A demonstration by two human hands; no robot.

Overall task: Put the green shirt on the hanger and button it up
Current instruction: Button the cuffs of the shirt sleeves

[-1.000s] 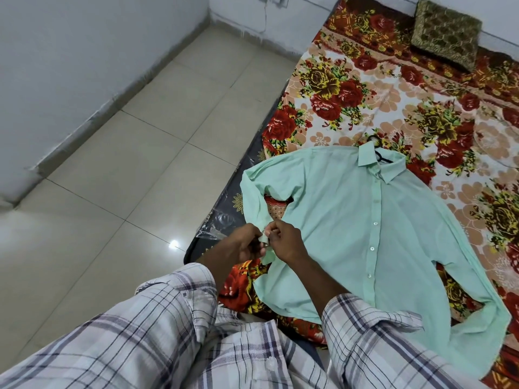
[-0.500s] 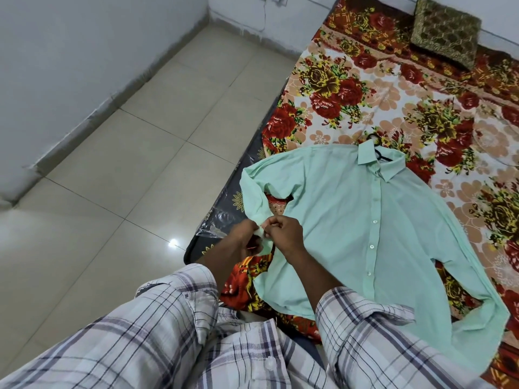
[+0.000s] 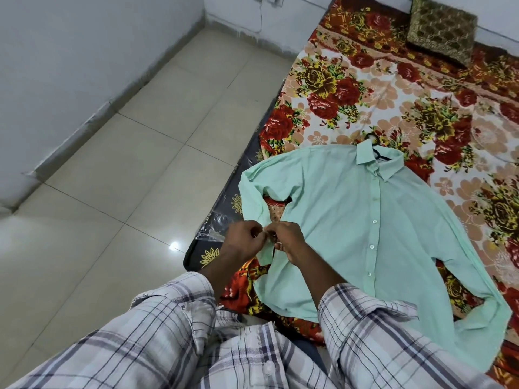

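- A bed (image 3: 365, 113) fills the right side of the frame, covered by a floral bedsheet (image 3: 331, 88) in red, peach and cream; a dark plastic-wrapped mattress edge (image 3: 224, 220) shows along its left border.
- A brown patterned cushion (image 3: 442, 30) lies at the upper right, against the wall.
- Beige floor tiles (image 3: 126, 169) take up the left and centre, with a small bright light reflection on one tile; grey-white walls (image 3: 70, 51) close the upper left corner.
- The green shirt (image 3: 351, 226) lies flat on the bedsheet in the centre right, front up, collar toward the top, placket with white buttons running down its middle and closed as far as can be seen.
- A black hanger (image 3: 377, 153) shows at the open collar, its hook poking out above.
- One shirt sleeve bends down the left edge to the hands; the other trails along the right edge to the lower right.
- The left hand (image 3: 244, 242) and right hand (image 3: 289, 240) meet at the lower centre, fingers pinched closed on the cuff (image 3: 266, 252) of the left-side sleeve.
- Plaid shirt sleeves (image 3: 365, 332) cover both forearms across the bottom of the frame.
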